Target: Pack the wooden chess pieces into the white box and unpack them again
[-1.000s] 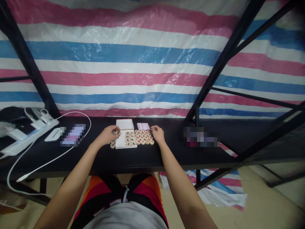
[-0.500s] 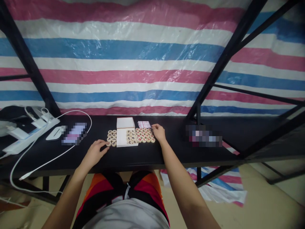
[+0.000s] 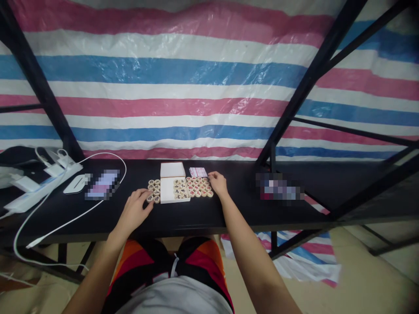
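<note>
An open white box [image 3: 167, 191] stands on the black table, its lid [image 3: 172, 169] folded back, with several black-marked round pieces [image 3: 180, 189] in its right half. Left of the box, more black-marked pieces [image 3: 157, 192] lie in two columns. My left hand [image 3: 135, 210] is at their left edge, fingers spread and touching the pieces. To the right of the box sit rows of red-marked pieces [image 3: 198, 187]. My right hand [image 3: 218, 182] rests at their upper right corner, fingers curled; whether it pinches anything is hidden. Behind the red-marked pieces is a pink and white paper [image 3: 198, 172].
On the left lie a blurred phone [image 3: 102, 184], a white device [image 3: 76, 184], a white cable [image 3: 70, 221] and a power strip [image 3: 39, 188] with plugs. A blurred object [image 3: 279, 188] is on the right, near the black metal frame [image 3: 294, 98]. Striped sheeting hangs behind.
My left hand has shifted slightly right and up along the left pieces, with its fingers now over their outer side. My right hand has hardly moved.
</note>
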The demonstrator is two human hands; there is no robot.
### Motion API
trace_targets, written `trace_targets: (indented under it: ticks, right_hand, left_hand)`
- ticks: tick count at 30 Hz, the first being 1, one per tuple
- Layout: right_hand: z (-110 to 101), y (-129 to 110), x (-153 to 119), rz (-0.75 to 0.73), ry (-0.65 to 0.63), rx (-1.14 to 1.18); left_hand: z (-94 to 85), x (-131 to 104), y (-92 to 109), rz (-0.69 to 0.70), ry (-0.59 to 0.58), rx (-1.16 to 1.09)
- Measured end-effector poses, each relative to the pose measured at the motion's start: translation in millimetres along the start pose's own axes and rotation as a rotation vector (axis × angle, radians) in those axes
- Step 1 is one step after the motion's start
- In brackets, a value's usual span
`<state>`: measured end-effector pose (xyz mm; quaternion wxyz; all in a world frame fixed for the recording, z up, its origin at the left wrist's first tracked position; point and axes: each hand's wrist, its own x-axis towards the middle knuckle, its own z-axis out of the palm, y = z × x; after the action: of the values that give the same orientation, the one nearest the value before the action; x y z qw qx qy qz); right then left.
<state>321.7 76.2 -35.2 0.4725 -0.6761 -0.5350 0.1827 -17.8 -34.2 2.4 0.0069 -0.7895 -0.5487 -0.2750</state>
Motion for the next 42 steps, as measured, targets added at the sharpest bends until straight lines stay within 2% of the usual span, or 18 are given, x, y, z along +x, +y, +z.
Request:
trace_targets:
  ticks: [3,5,7,9,12,15,20,23,28,31,34,36,38,42]
  right_hand:
    - [-0.3,0.0,-0.1,-0.005,-0.004,-0.001]
    - [-0.2,0.7,0.4,-0.007,-0.004,0.002]
    - [0.1,1.5,1.2,-0.006,-0.001,0.004]
    - [0.4,2.1,2.0,-0.007,-0.001,0.004]
    - [0.6,2.0,2.3,-0.01,-0.007,0.003]
    - [0.6,1.0,1.6,-0.003,-0.001,0.007]
    - [0.3,-0.5,0.7,-0.004,-0.001,0.008]
    - [-0.3,-1.2,0.4,-0.002,-0.007,0.002]
    - [-0.9,-2.6,-0.3,0.004,-0.006,-0.004]
    - [-0.3,-1.5,0.3,-0.006,-0.003,-0.008]
    - [0.6,0.7,1.5,-0.002,-0.004,-0.005]
    - [1.0,1.7,1.9,-0.003,-0.004,-0.005]
    - [1.1,1.8,1.7,-0.01,-0.004,-0.009]
    - [0.2,0.0,0.4,-0.006,-0.009,-0.031]
  left_hand:
    - [4.2,22.9,17.7,0.092,-0.057,0.005]
    - [11.3,45.4,30.9,0.185,-0.138,0.015]
    - [21.5,68.8,41.5,0.222,-0.188,0.047]
    - [32.7,88.7,47.2,0.268,-0.217,0.087]
    - [46.6,106.6,47.3,0.264,-0.311,0.134]
    - [54.7,112.8,43.3,0.228,-0.36,0.091]
    - [62.1,121.0,42.4,0.129,-0.369,0.022]
    - [65.8,128.4,44.3,0.043,-0.385,0.023]
    - [70.3,132.7,47.2,-0.023,-0.378,0.041]
    - [69.6,133.1,52.4,-0.057,-0.355,0.065]
    - [60.2,133.8,56.1,-0.066,-0.326,0.059]
    - [47.7,132.8,50.3,-0.083,-0.275,0.013]
    - [32.4,129.5,32.7,-0.117,-0.181,-0.041]
    - [9.9,115.9,-30.3,-0.198,0.053,-0.03]
